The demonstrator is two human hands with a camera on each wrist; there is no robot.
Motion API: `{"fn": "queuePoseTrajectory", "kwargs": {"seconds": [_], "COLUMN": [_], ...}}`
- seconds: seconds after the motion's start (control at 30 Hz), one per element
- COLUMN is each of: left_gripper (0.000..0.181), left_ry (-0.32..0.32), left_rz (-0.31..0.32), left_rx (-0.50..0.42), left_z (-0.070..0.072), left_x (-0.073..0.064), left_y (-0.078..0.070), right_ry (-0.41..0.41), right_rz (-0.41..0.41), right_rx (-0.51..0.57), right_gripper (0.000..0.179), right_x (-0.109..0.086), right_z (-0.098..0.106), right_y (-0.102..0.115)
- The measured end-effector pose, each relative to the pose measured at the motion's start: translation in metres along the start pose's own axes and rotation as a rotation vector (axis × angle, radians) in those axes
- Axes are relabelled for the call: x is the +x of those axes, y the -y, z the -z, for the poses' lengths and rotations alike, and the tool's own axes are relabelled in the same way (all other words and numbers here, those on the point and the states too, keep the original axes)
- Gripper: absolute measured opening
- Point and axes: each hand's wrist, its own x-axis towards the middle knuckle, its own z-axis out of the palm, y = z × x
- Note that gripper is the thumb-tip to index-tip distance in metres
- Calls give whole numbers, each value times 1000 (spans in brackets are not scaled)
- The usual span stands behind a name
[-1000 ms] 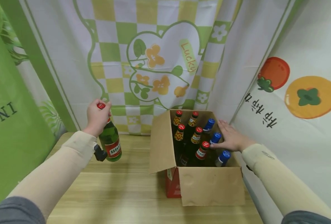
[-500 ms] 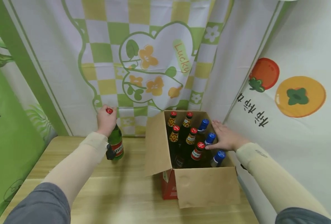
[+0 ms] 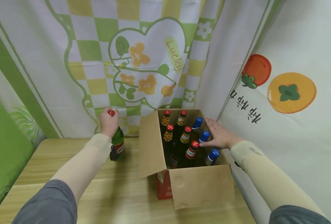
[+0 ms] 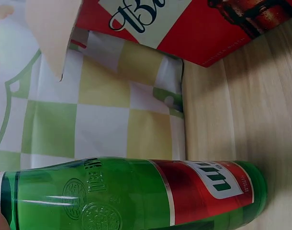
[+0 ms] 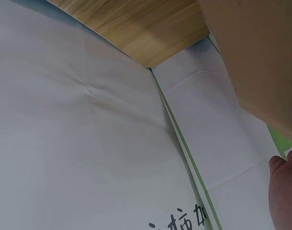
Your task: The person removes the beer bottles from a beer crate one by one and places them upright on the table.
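One green bottle (image 3: 120,145) was gripped by the neck in the left hand (image 3: 108,123), upright over the tabletop (image 3: 134,193) and left of the box (image 3: 201,186); full contact below could not be confirmed. Inside, five red-capped bottles (image 3: 185,135) and three blue-capped bottles (image 3: 204,137) were counted, so the work was judged partway along. The right hand (image 3: 221,137) was laid along the right rim, thumb spread. Lower bottle bodies were hidden in shadow; the near-left corner was hardly made out.

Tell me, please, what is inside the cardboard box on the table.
Inside the cardboard box, five red-capped bottles and three blue-capped bottles show. Most of their lower parts are covered or in shadow, and the box's floor cannot be seen.
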Motion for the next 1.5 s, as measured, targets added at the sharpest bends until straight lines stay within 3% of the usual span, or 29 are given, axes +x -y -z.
{"fn": "queuePoseTrajectory", "kwargs": {"seconds": [0.2, 0.5, 0.77, 1.0, 1.1, 1.2, 1.37, 1.43, 1.5], "left_gripper": [20, 17, 16, 19, 27, 39, 47, 46, 45], "left_ry": [21, 11, 13, 112, 177, 217, 224, 302, 443], "left_rz": [17, -13, -20, 31, 60, 47, -146, -214, -243], "left_rx": [-11, -4, -16, -7, 9, 65, 127, 95, 55], "left_z": [-11, -30, -33, -39, -31, -21, -21, -28, -37], "left_x": [-4, -10, -12, -9, -8, -6, -15, -25, -36], "left_y": [-2, 4, 6, 2, 0, -14, -71, -97, -117], "right_ry": [4, 0, 16, -1, -1, 3, 5, 9, 6], "right_rz": [7, -18, -8, -29, -17, -16, -24, -32, -32], "right_rx": [-26, -4, -18, -6, 9, 29, 45, 52, 62], "right_gripper": [123, 122, 122, 121, 122, 122, 123, 124, 123], "right_x": [0, 0, 4, 0, 2, 3, 0, 0, 0], "right_z": [0, 0, -2, -2, -2, -3, -3, -2, -2], "right_y": [-1, 1, 6, -1, -1, -1, -2, -1, 0]}}
